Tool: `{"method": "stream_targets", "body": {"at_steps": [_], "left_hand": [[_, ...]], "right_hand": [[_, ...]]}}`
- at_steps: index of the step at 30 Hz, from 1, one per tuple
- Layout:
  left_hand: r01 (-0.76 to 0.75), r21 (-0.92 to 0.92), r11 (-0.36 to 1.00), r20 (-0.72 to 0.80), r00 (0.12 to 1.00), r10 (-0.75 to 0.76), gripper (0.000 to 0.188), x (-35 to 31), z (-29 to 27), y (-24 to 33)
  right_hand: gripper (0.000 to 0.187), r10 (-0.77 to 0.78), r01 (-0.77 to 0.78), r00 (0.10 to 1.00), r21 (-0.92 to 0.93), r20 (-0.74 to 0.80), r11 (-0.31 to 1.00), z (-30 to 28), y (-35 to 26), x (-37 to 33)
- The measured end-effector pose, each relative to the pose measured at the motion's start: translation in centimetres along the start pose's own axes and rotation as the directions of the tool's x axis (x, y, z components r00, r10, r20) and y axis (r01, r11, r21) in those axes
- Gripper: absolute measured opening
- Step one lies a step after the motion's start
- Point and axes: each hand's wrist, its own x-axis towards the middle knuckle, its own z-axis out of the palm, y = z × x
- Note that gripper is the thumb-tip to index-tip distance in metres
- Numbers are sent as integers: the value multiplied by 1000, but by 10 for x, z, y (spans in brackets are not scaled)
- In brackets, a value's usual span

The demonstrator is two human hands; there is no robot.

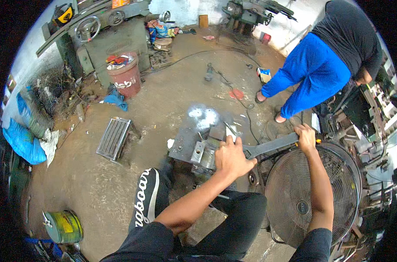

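A large grey wrench (pixel 275 145) slants across to the right of a small metal bench (pixel 181 147). My right hand (pixel 306 137) is closed around the far end of its handle. My left hand (pixel 233 158) bears down over the wrench's head end, fingers bent, thumb pointing right; what lies under the palm is hidden. Just left of that hand is a metal vise (pixel 199 153) with a block-like jaw. Behind it a thin rod-like tool (pixel 229 128) rests near a small white piece of paper or cloth.
A big round fan (pixel 312 196) stands under my right forearm. A co-worker in blue trousers (pixel 314 70) bends over machinery at the right. A metal stool (pixel 114 139), a red bucket (pixel 126 85) and a green drum (pixel 64 226) stand leftward. A black cable (pixel 246 114) trails across the floor.
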Motion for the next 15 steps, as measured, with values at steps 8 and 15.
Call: {"method": "stream_targets", "body": {"at_steps": [8, 15], "left_hand": [[26, 46, 999, -152, 988, -19, 78, -3, 11, 3], [-47, 90, 995, -120, 991, 57, 75, 0, 6, -4]], "right_hand": [[17, -89, 89, 996, 3, -26, 996, 12, 9, 17], [13, 119, -117, 992, 67, -37, 991, -10, -17, -13]]}}
